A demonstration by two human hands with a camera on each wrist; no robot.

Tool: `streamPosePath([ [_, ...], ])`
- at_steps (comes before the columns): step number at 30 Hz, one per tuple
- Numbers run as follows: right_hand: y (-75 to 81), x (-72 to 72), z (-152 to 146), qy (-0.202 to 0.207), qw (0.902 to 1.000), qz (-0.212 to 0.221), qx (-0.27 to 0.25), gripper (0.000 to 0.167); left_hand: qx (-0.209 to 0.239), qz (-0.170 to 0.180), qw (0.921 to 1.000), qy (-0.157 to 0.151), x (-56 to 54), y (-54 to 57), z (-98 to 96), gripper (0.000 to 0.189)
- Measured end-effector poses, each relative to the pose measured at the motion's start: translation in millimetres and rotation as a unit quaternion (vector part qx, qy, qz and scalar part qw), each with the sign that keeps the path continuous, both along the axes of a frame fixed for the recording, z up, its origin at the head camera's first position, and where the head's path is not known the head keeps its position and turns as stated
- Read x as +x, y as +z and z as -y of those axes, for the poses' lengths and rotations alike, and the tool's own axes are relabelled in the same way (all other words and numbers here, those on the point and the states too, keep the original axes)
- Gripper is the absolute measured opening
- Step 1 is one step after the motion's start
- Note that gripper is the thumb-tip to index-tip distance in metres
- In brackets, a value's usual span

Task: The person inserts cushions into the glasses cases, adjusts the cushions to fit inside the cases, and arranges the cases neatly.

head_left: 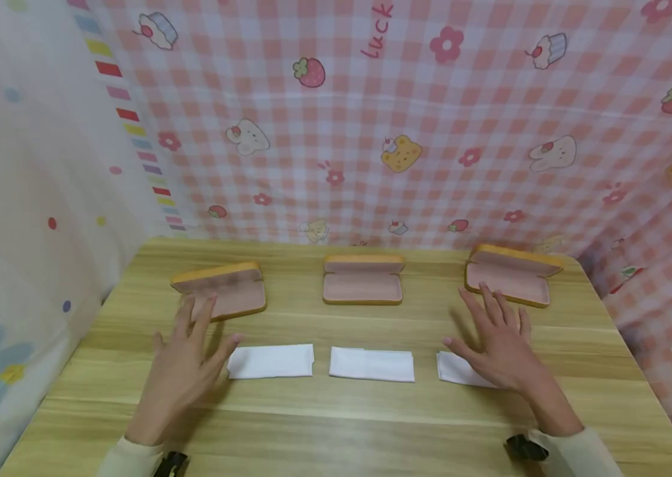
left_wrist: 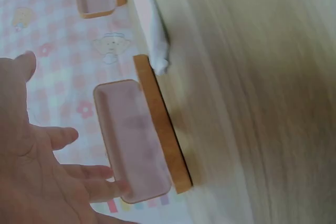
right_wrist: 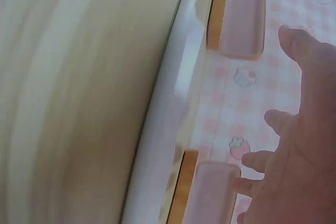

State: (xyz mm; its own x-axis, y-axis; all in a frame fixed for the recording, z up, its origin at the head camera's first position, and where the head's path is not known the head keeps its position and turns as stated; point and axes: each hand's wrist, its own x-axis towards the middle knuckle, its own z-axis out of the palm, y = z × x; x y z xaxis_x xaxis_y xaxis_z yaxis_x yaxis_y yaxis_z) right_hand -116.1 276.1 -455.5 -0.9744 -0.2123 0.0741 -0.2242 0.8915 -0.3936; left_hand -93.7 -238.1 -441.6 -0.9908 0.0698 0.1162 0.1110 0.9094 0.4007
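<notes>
My left hand point(head_left: 183, 364) is spread with nothing in its grasp, its fingertips overlapping the front of the left glasses case point(head_left: 240, 298) in the head view. That case point(left_wrist: 134, 135) has its lid raised, showing a pinkish lining. Just right of the left thumb lies a folded white cloth point(head_left: 273, 362). On the other side my right hand point(head_left: 505, 354), fingers also spread and holding nothing, reaches over the right folded cloth point(head_left: 455, 374) and partly hides it. Its fingertips come up to the lower edge of the right glasses case point(head_left: 517, 283), whose lid is up too.
A middle glasses case point(head_left: 362, 289), lid raised, stands at the back of the wooden table point(head_left: 336, 430). In front of it lies the middle folded cloth point(head_left: 371, 364). A pink checked curtain point(head_left: 341, 119) hangs right behind the table.
</notes>
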Motion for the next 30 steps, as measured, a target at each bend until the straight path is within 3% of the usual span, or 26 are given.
streamPosePath([
  [6, -4.0, 3.0, 21, 0.026, 0.9987, 0.001, -0.044, 0.087, 0.035, 0.0, 0.9994, -0.001, 6.9, 5.7, -3.8, 0.077],
  [13, -3.8, 1.0, 48, 0.054, 0.9936, 0.006, -0.1, 0.082, 0.109, -0.021, 0.9938, -0.004, 9.3, 5.9, -4.2, 0.072],
  [21, -5.4, 1.4, 77, 0.062, 0.9825, 0.041, -0.171, 0.074, 0.188, -0.051, 0.9809, -0.003, 8.4, -5.7, -3.6, 0.049],
  [25, -4.8, 1.9, 93, 0.062, 0.9765, 0.044, -0.201, 0.069, 0.225, -0.028, 0.974, 0.004, 9.5, -11.5, -2.2, 0.038],
  [30, -3.8, 3.6, 112, 0.054, 0.97, 0.072, -0.226, 0.064, 0.283, 0.069, 0.955, 0.055, 8.5, -13.6, -2.5, 0.043],
])
